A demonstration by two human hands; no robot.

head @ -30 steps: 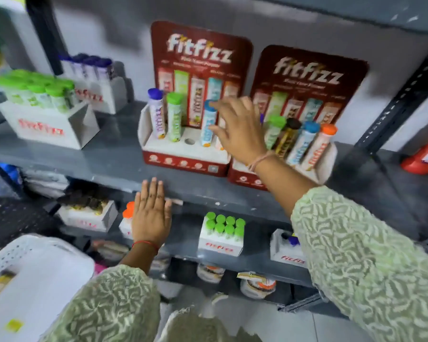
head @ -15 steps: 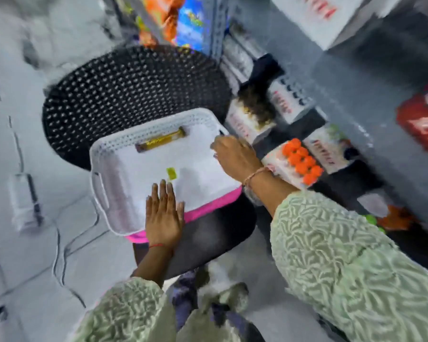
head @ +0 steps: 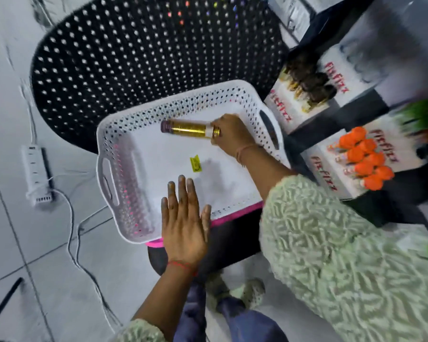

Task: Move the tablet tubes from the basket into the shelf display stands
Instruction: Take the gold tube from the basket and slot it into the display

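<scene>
A white perforated basket (head: 124,183) rests on a black stool. Inside it lies one gold tablet tube (head: 188,129) with a dark cap, pointing left. My right hand (head: 232,134) grips the tube's right end, fingers closed around it. My left hand (head: 183,218) lies flat and spread on the basket's near rim, holding nothing. A small yellow scrap (head: 195,163) lies on the basket floor. White display boxes on the shelf at right hold orange-capped tubes (head: 366,161) and dark-capped tubes (head: 307,87).
A black perforated chair back (head: 146,58) stands behind the basket. A white power strip (head: 36,176) with cables lies on the tiled floor at left. Shelf edges and boxes crowd the right side. Green-capped tubes (head: 420,114) show blurred at far right.
The view swung from the upper shelf down to the basket. My right hand left the shelf stand, crossed the basket and closed on the gold tube. My left hand moved from shelf edge to basket rim.
</scene>
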